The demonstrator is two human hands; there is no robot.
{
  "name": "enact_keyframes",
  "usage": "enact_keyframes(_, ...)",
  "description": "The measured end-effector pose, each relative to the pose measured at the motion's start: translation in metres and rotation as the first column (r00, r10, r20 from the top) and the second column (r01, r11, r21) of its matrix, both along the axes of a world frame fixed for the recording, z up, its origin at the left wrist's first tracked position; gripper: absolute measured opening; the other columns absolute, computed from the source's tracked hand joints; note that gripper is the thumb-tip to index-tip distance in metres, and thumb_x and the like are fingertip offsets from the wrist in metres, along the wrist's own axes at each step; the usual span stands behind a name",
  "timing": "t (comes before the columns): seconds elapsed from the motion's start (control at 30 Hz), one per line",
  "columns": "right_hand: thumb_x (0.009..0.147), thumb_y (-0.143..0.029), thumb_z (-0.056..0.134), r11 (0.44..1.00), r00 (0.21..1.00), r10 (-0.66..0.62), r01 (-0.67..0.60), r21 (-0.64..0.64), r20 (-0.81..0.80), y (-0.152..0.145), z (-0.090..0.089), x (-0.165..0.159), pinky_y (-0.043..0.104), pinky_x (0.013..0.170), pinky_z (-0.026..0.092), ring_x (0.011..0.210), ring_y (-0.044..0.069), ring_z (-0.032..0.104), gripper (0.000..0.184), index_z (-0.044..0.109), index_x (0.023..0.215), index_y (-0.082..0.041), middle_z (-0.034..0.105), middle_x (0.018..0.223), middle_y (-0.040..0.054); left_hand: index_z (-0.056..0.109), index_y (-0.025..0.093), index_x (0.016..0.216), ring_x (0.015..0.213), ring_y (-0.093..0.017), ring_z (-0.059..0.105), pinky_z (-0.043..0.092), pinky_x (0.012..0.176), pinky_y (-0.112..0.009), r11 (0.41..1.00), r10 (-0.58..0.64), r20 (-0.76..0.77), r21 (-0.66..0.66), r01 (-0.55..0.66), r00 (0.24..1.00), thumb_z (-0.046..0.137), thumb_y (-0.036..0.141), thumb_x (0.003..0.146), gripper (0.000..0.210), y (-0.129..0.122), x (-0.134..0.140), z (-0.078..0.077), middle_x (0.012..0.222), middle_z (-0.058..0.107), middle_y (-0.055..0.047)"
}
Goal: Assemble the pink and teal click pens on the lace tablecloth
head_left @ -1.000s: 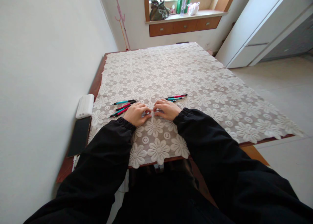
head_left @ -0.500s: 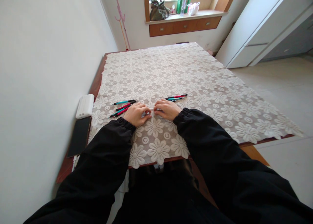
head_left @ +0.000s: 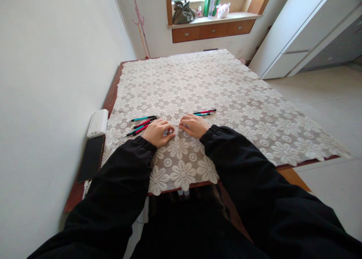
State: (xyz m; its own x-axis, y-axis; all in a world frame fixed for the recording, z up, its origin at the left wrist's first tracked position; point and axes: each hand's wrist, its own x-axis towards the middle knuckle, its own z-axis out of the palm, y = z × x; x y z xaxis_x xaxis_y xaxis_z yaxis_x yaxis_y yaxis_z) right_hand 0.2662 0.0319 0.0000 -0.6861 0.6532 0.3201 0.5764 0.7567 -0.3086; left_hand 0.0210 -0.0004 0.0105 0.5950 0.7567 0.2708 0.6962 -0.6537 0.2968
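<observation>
Between my two hands runs a thin white string-like thing; its exact kind is too small to tell. My left hand is closed in a pinch at its left end, thumb and forefinger curled together. At the other end the fingers of my right hand are pinched on it. Teal and red pens with black ends lie in a loose group just left of my left hand. Beyond my right hand rest a red pen and a teal pen, partly covered by the hand.
A lace tablecloth with flowers covers the wooden table. Along the left edge are a white power bank and a dark phone, close to the wall. A windowsill with a dark bag stands beyond the table.
My fingertips have drawn slightly apart, and more of the thin white thing shows between them. The pens have stayed in place.
</observation>
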Motion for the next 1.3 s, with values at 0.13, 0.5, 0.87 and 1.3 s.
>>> enact_keyframes(0.13,0.104,-0.026,0.058,1.000,1.000,-0.020,0.020,0.003,0.012,0.000,0.000,0.000,0.034,0.085,0.045,0.096,0.022,0.062,0.022,0.078,0.098,-0.019,0.075,0.102,0.0071,0.077,0.022,0.098,0.092,-0.026,0.065,0.052,0.089,-0.043,1.000,-0.004,0.007,0.004,0.004,1.000,0.073,0.040,0.094,0.019,0.000,0.000,0.000,0.094,0.075,-0.004)
enact_keyframes(0.5,0.100,-0.026,0.067,1.000,1.000,0.011,-0.011,-0.017,-0.008,0.001,0.000,0.001,0.033,0.084,0.044,0.095,0.021,0.061,0.012,0.077,0.098,-0.020,0.074,0.101,0.0068,0.077,0.022,0.097,0.091,-0.026,0.065,0.051,0.088,-0.043,1.000,-0.006,0.007,0.004,0.006,1.000,0.072,0.040,0.094,0.018,0.001,0.000,-0.001,0.094,0.075,-0.005)
enact_keyframes(0.87,0.102,-0.018,0.057,1.000,1.000,0.005,-0.005,-0.010,0.015,0.002,-0.001,0.001,0.032,0.087,0.045,0.099,0.021,0.062,0.019,0.076,0.105,-0.021,0.074,0.105,0.0071,0.077,0.022,0.098,0.091,-0.025,0.065,0.051,0.089,-0.043,1.000,-0.008,0.002,-0.008,0.008,1.000,0.069,0.041,0.096,0.021,0.000,0.000,0.000,0.094,0.075,-0.005)
enact_keyframes(1.3,0.102,-0.025,0.061,0.971,0.964,-0.201,0.220,-0.096,0.174,-0.008,0.017,-0.006,0.031,0.076,0.038,0.096,0.021,0.066,0.012,0.071,0.097,-0.019,0.074,0.104,0.0073,0.076,0.022,0.099,0.092,-0.025,0.065,0.052,0.089,-0.042,1.000,-0.001,-0.002,-0.023,0.001,1.000,0.066,0.041,0.097,0.022,-0.001,0.000,0.002,0.095,0.075,-0.005)
